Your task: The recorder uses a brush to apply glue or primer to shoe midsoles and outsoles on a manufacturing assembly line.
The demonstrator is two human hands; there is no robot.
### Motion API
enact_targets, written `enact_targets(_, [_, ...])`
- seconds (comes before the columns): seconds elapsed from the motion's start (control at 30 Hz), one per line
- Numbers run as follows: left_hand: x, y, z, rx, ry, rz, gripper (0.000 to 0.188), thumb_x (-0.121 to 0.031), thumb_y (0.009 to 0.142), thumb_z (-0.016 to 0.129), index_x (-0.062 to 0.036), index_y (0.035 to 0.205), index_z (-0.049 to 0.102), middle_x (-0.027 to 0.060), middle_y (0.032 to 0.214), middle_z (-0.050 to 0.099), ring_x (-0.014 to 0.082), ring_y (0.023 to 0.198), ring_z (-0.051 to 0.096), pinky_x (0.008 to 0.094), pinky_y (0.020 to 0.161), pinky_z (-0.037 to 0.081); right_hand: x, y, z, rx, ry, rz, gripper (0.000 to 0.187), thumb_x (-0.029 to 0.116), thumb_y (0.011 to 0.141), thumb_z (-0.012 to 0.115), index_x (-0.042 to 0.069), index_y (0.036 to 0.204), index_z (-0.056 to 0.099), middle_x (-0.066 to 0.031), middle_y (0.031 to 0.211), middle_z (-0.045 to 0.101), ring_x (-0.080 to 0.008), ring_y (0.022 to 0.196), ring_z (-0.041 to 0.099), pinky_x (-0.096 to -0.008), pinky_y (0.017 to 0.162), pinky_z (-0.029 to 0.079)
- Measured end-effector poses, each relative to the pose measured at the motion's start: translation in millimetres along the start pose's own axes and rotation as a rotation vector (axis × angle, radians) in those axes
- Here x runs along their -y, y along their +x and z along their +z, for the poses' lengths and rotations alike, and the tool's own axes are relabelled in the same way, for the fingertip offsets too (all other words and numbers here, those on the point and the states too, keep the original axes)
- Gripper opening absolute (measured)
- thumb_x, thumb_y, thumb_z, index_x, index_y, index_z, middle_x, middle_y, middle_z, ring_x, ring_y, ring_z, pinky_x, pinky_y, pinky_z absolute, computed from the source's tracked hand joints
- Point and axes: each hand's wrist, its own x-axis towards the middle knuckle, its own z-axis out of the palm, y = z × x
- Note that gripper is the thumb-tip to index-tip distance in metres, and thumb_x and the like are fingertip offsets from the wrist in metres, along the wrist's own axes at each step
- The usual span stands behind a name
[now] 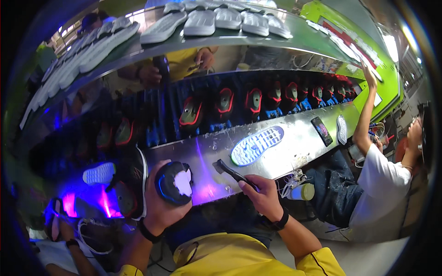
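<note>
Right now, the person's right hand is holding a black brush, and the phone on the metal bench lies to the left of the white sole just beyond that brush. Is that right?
Not quite: the head view shows the phone lying to the right of the white sole. The right hand is holding a black brush, and the phone is on the metal bench.

Near the middle there are one brush [234,173] and one dark shoe piece [166,191]. The tabletop [299,133] has three pale soles [255,148]: one left, one central, one right. To the right are one phone [322,131] and one lidded cup [302,192]. Farther off, at least nine red-rimmed shoe forms [253,100].
</note>
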Motion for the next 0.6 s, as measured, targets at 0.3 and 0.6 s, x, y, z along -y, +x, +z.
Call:
enact_targets(0.3, [-5, -64, 3, -0.004, 0.359, 0.138, 0.070, -0.028, 0.080, 0.086, -0.0026, 0.136, 0.052, 0.0190, 0.135, 0.061, 0.0424, 0.131, 0.060, 0.0618, 0.124, 0.033, -28, 13, 38, 0.178, 0.166, 0.177, 0.027, 0.024, 0.102, 0.070, -0.002, 0.098, 0.076, -0.0040, 0.066, 0.060, -0.0086, 0.063, 0.054, -0.0297, 0.059, 0.041])
enact_targets(0.6, [13, -98, 11, -0.057, 0.289, 0.215, 0.064, -0.033, 0.087, 0.081, -0.0102, 0.136, 0.048, 0.0159, 0.138, 0.064, 0.0371, 0.135, 0.059, 0.0707, 0.126, 0.019, -49, 28, 77, 0.167, -0.039, 0.040, 0.027, 0.022, 0.105, 0.069, -0.004, 0.107, 0.077, 0.0014, 0.073, 0.064, -0.0051, 0.067, 0.054, -0.0257, 0.060, 0.042])
